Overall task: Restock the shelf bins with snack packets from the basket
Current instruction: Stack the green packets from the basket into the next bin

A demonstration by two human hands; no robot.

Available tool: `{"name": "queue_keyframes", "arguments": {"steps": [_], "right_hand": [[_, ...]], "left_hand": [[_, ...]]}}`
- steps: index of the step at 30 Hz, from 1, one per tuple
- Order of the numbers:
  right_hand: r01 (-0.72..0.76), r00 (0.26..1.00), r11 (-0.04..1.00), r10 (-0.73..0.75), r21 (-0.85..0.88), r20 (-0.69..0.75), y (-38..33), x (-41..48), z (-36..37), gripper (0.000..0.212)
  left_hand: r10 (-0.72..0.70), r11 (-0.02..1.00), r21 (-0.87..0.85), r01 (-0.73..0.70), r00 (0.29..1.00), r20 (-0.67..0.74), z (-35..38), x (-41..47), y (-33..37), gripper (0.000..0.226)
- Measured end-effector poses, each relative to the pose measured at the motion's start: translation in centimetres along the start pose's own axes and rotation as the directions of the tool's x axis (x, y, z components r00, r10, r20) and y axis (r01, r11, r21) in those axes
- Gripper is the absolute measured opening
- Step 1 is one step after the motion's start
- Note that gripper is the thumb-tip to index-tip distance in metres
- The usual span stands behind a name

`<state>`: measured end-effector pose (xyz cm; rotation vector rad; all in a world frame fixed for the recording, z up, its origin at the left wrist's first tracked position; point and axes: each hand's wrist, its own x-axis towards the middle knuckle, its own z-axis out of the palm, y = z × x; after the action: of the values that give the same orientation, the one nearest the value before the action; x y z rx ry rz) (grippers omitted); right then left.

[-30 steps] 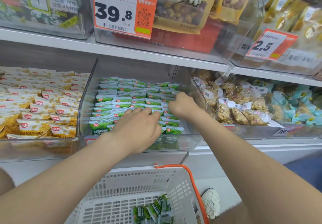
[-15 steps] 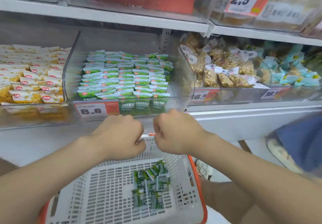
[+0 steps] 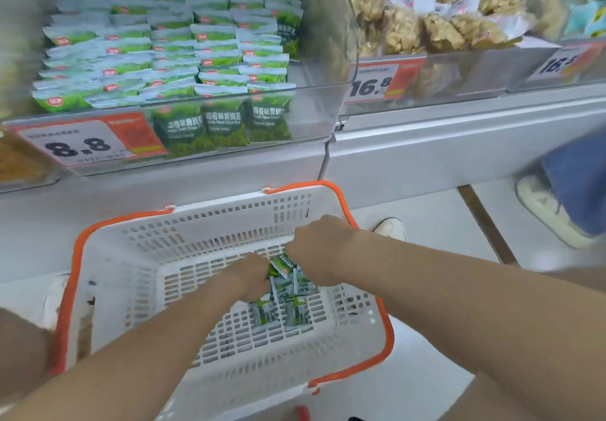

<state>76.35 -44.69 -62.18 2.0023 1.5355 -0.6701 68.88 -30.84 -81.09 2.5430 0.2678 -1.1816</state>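
Now my left hand [image 3: 251, 278] and right hand [image 3: 316, 250] reach inside the basket [image 3: 108, 256], fingers closing on the green packets [image 3: 288, 292]; I cannot tell how firmly.

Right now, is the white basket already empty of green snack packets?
No: a small pile of green snack packets lies on the floor of the white basket, and the left hand and right hand reach into it.

A grey shelf [image 3: 442, 145] ran across the upper view, carrying clear bins side by side. The middle bin [image 3: 311, 115], with an 8.8 price tag [image 3: 85, 145] on its front edge, held rows of green snack packets [image 3: 164, 50]. The bin to its right [image 3: 459, 76], tagged 16.8, held pale brown snack bags [image 3: 436, 30].
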Motion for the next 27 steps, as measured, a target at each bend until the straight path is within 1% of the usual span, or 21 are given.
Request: {"name": "queue_keyframes", "arguments": {"steps": [1, 3, 4, 5, 6, 8, 9, 10, 11, 12, 13, 14, 15, 16, 18, 20, 22, 23, 24, 26, 27], "right_hand": [[0.007, 1.0, 1.0, -0.007, -0.003, 0.022, 0.1, 0.5, 0.4, 0.01], [0.021, 0.999, 1.0, -0.02, -0.012, 0.048, 0.3, 1.4, 1.0, 0.012], [0.028, 0.998, 0.999, -0.027, -0.018, 0.055, 0.2, 1.8, 1.2, 0.014], [0.036, 0.998, 0.999, -0.035, -0.02, 0.059, 0.2, 2.2, 1.4, 0.014], [0.039, 0.997, 0.999, -0.037, -0.019, 0.069, 0.1, 2.6, 1.6, 0.014], [0.034, 0.995, 0.999, -0.032, -0.014, 0.099, -0.1, 3.2, 1.7, 0.011], [0.037, 0.994, 0.999, -0.035, -0.009, 0.104, -0.2, 3.4, 1.6, 0.009], [0.042, 0.994, 0.999, -0.042, 0.002, 0.097, -0.3, 3.7, 1.6, 0.011], [0.048, 0.994, 0.999, -0.049, 0.013, 0.095, -0.4, 3.9, 1.7, 0.018], [0.054, 0.993, 0.998, -0.055, 0.017, 0.1, -0.3, 4.0, 1.7, 0.025], [0.056, 0.993, 0.998, -0.058, 0.018, 0.104, -0.3, 4.0, 1.6, 0.028], [0.054, 0.993, 0.998, -0.055, 0.013, 0.105, -0.3, 4.0, 1.5, 0.023], [0.048, 0.994, 0.999, -0.048, 0.004, 0.102, -0.2, 3.9, 1.3, 0.015], [0.044, 0.994, 0.999, -0.044, 0.001, 0.098, -0.2, 3.8, 1.1, 0.01], [0.045, 0.996, 0.999, -0.045, -0.002, 0.081, -0.1, 3.2, 0.5, 0.009], [0.041, 0.998, 0.999, -0.04, -0.006, 0.038, 0.0, 2.4, -0.2, 0.011], [0.034, 0.999, 0.999, -0.034, 0.0, -0.003, 0.0, 1.6, -1.1, 0.015], [0.036, 0.999, 0.999, -0.035, 0.017, -0.028, 0.0, 1.0, -1.6, 0.018], [0.037, 0.998, 0.999, -0.035, 0.035, -0.057, 0.0, 0.6, -2.1, 0.019], [0.025, 0.99, 0.998, -0.016, 0.065, -0.141, 0.1, -0.5, -3.3, 0.017], [0.015, 0.983, 0.997, 0.0, 0.082, -0.181, 0.3, -1.0, -3.9, 0.017]], "left_hand": [[-0.006, 0.998, -0.065, 0.005, 1.0, -0.01, 1.1, 0.9, -0.2, 0.011], [-0.042, 0.985, -0.171, 0.035, 0.999, -0.032, 2.9, 2.5, -0.4, 0.046], [-0.059, 0.974, -0.221, 0.048, 0.997, -0.042, 3.5, 3.1, -0.5, 0.058], [-0.08, 0.959, -0.277, 0.061, 0.995, -0.058, 4.0, 3.6, -0.6, 0.064], [-0.099, 0.942, -0.329, 0.069, 0.992, -0.076, 4.2, 4.0, -0.6, 0.063], [-0.132, 0.906, -0.419, 0.057, 0.979, -0.152, 4.9, 4.8, -1.0, 0.045], [-0.172, 0.884, -0.463, 0.065, 0.966, -0.191, 5.1, 5.0, -1.3, 0.036], [-0.204, 0.864, -0.499, 0.07, 0.954, -0.22, 5.4, 5.2, -1.7, 0.032], [-0.225, 0.85, -0.522, 0.072, 0.945, -0.238, 5.5, 5.2, -1.8, 0.032], [-0.229, 0.842, -0.535, 0.073, 0.945, -0.231, 5.5, 5.0, -2.0, 0.033], [-0.224, 0.833, -0.548, 0.077, 0.952, -0.206, 5.2, 4.6, -1.9, 0.034], [-0.225, 0.813, -0.576, 0.083, 0.958, -0.179, 4.9, 4.1, -1.8, 0.034], [-0.236, 0.778, -0.622, 0.091, 0.959, -0.156, 4.6, 3.7, -1.9, 0.032], [-0.26, 0.72, -0.687, 0.099, 0.956, -0.134, 4.2, 3.3, -2.1, 0.03], [-0.307, 0.601, -0.793, 0.101, 0.945, -0.112, 3.0, 2.1, -2.7, 0.029], [-0.276, 0.567, -0.821, 0.068, 0.954, -0.112, 1.4, 0.5, -3.2, 0.032], [-0.167, 0.62, -0.784, -0.021, 0.973, -0.159, -0.8, -1.7, -3.2, 0.035], [-0.094, 0.674, -0.735, -0.078, 0.977, -0.19, -2.1, -2.9, -3.0, 0.037], [-0.027, 0.737, -0.664, -0.127, 0.976, -0.216, -3.4, -4.1, -2.8, 0.039], [0.09, 0.871, -0.45, -0.196, 0.965, -0.247, -6.3, -6.7, -2.1, 0.047], [0.136, 0.9, -0.372, -0.229, 0.956, -0.26, -7.7, -8.0, -1.7, 0.05]]}}
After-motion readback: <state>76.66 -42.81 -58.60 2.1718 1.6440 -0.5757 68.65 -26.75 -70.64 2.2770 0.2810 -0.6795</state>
